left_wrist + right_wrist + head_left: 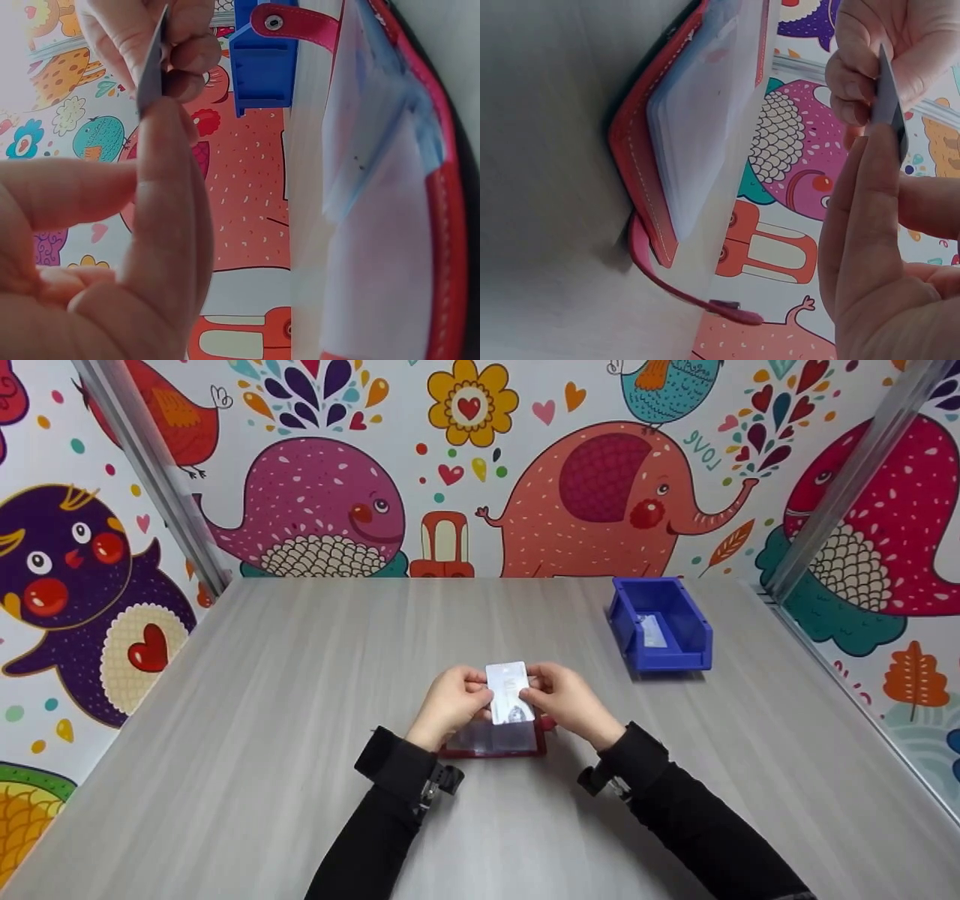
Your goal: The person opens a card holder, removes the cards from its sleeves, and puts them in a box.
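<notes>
White card (508, 690), 1 piece, held off the surface (300, 675) by both hands, roughly midway between the left and right edges of the surface. Front face carries faint print and a dark mark near its lower edge; print too small to read. Both wrist views show the card nearly edge-on.

Left hand (454, 697): thumb and fingers together, clamped on the left long side of the card. Right hand (570, 701): same grip on the right long side, thumb laid over the front face.

Directly below the hands: red card holder (495, 741), lying on the surface, spread so that its clear sleeves (694, 142) show. Card and holder are apart, with a gap visible in both wrist views. Stitching runs along the red border; sleeves fan up slightly from it. Strap (300, 26) with 1 metal snap (274, 22) projects from the holder on the right hand's side.

Blue bin (675, 661): upright near the far edge of the surface, toward the far right corner, well apart from the hands. 1 white flat item (651, 631) lies inside; details not legible.

Black sleeves (375, 840) cover both forearms. Wall (465, 472) behind the far edge: printed cartoon animals, hearts and a yellow flower.
</notes>
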`<state>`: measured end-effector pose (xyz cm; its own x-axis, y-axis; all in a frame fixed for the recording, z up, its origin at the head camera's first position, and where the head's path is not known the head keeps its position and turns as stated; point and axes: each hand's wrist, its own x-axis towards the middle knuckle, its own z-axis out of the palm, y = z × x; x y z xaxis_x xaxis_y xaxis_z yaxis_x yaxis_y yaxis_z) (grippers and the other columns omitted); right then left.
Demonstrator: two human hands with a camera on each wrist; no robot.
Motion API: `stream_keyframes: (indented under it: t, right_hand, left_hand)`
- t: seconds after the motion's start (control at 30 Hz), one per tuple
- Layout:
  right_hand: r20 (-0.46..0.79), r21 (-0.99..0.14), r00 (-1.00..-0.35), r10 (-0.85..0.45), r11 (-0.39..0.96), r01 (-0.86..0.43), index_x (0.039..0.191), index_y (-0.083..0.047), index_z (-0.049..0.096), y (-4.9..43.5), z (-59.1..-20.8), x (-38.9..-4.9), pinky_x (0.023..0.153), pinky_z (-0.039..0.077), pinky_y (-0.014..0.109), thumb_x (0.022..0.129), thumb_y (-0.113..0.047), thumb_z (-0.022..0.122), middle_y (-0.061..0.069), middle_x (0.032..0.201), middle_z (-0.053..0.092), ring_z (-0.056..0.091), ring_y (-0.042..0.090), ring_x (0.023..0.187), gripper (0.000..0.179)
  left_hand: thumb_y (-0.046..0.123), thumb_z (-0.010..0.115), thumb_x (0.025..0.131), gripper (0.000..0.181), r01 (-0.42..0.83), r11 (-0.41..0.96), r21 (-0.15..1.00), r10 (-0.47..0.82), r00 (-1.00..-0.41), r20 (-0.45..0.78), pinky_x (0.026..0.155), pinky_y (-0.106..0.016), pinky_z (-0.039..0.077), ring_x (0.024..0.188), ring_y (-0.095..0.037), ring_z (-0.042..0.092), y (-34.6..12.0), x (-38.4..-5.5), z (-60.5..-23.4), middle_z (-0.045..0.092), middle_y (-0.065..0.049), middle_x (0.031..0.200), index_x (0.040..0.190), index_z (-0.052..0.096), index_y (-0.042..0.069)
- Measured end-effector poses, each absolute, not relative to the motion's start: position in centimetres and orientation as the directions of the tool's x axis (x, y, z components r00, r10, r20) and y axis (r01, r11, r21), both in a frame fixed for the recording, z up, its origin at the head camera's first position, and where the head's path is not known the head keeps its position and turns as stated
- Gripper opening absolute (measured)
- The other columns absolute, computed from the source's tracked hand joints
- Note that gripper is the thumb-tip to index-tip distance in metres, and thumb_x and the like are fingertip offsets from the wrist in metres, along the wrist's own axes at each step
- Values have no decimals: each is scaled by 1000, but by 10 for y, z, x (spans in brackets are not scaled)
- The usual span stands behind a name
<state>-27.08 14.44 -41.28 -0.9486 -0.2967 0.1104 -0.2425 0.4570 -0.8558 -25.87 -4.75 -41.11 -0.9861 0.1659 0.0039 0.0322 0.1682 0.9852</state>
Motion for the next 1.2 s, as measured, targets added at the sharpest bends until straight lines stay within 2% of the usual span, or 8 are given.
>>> stream_keyframes:
  t: [0.2,0.27,0.37,0.53,0.67,0.8,0.97,1.2]
  right_hand:
    - [98,-889,-952,-292,404,-215,125,19,52,151,-411,-273,63,58,37,92,6,62,10,85,62,60,14,71,38]
    - [100,-891,-953,-286,400,-214,125,19,52,153,-411,-273,63,58,37,91,6,62,10,86,63,60,14,71,38]
    - [123,-882,-952,-280,409,-234,124,19,53,158,-410,-274,61,54,28,91,7,62,11,86,63,58,12,71,36]
    - [152,-875,-950,-273,409,-258,121,20,54,167,-409,-275,58,46,19,91,6,62,10,84,62,55,10,72,34]
    - [126,-899,-954,-271,376,-225,124,21,51,173,-408,-277,61,51,20,92,7,60,10,85,62,57,10,72,36]
    - [102,-907,-961,-259,372,-196,126,21,49,179,-407,-277,63,54,22,92,7,59,11,86,63,59,9,73,39]
    - [115,-889,-963,-243,408,-209,125,20,51,189,-404,-278,61,52,21,92,5,60,13,89,64,58,9,74,38]
    - [116,-886,-970,-215,419,-199,126,20,51,205,-401,-280,62,53,20,92,4,60,13,91,64,58,9,74,38]
  left_hand:
    - [-11,55,88,27,10,114,993,160,-987,-9,60,-27,57,61,-14,62,-48,-259,-409,64,-19,87,114,53,-19]
    - [-11,55,88,29,6,117,993,152,-988,-12,60,-26,57,62,-14,63,-49,-259,-409,64,-19,87,115,52,-20]
    - [-10,56,87,30,23,158,987,124,-992,3,62,-27,58,64,-15,65,-51,-260,-409,65,-22,89,116,53,-19]
    - [-7,57,89,27,61,282,958,66,-997,44,64,-26,57,70,-19,68,-56,-263,-410,68,-24,94,114,56,-16]
    - [-2,61,88,25,117,452,884,28,-993,117,68,-31,56,75,-23,69,-62,-265,-412,70,-18,91,111,60,-12]
    - [2,65,86,24,168,599,783,0,-978,209,77,-39,54,84,-29,68,-68,-266,-415,71,-17,90,106,64,-9]
    - [3,65,86,25,164,690,705,-35,-965,259,86,-46,51,94,-36,66,-74,-267,-418,69,-20,95,107,64,-12]
    - [4,66,86,29,106,742,662,-72,-969,237,89,-48,50,99,-41,64,-82,-271,-423,67,-26,103,109,63,-14]
